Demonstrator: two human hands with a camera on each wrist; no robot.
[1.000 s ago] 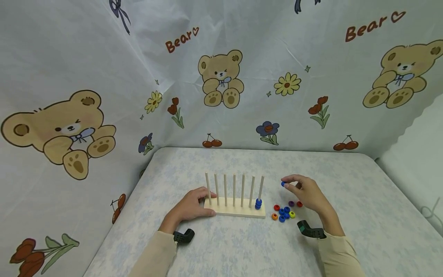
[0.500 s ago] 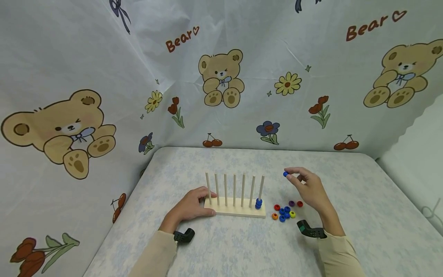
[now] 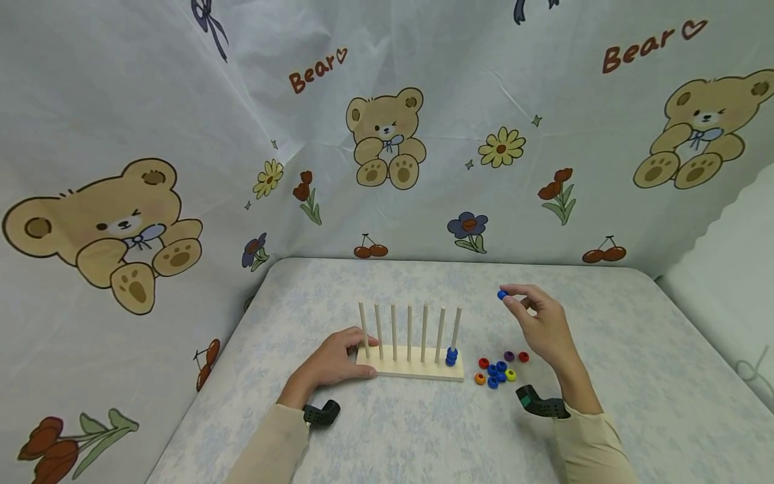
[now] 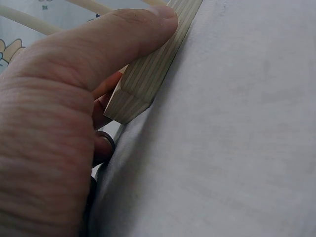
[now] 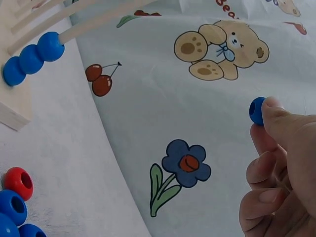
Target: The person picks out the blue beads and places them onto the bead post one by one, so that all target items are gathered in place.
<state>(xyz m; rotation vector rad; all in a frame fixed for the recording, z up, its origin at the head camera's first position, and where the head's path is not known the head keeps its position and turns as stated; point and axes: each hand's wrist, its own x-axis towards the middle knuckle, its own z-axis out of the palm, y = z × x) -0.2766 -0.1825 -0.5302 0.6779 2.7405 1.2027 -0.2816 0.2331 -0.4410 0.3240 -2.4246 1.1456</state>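
Note:
My left hand point(image 3: 334, 357) grips the left end of a pale wooden peg board point(image 3: 417, 369), thumb along the front edge and fingers behind. Several upright pegs stand in a row on it. In the right wrist view, three blue beads point(image 5: 34, 59) are stacked on the peg at the board's right end. My right hand point(image 3: 542, 327) pinches a blue bead point(image 5: 257, 111) between thumb and forefinger, raised above the table to the right of the pegs. The bead's hole shows on its side in the right wrist view.
Loose beads lie right of the board: several blue beads point(image 3: 501, 366), an orange bead point(image 3: 480, 379), a yellow bead point(image 3: 510, 375), a purple bead point(image 3: 509, 356) and two red ones. A bear-print cloth point(image 3: 423, 222) hangs behind the table point(image 3: 411, 437).
My right hand has risen and drawn slightly to the right, away from the pegs, with the blue bead still pinched. The left hand and board have stayed put.

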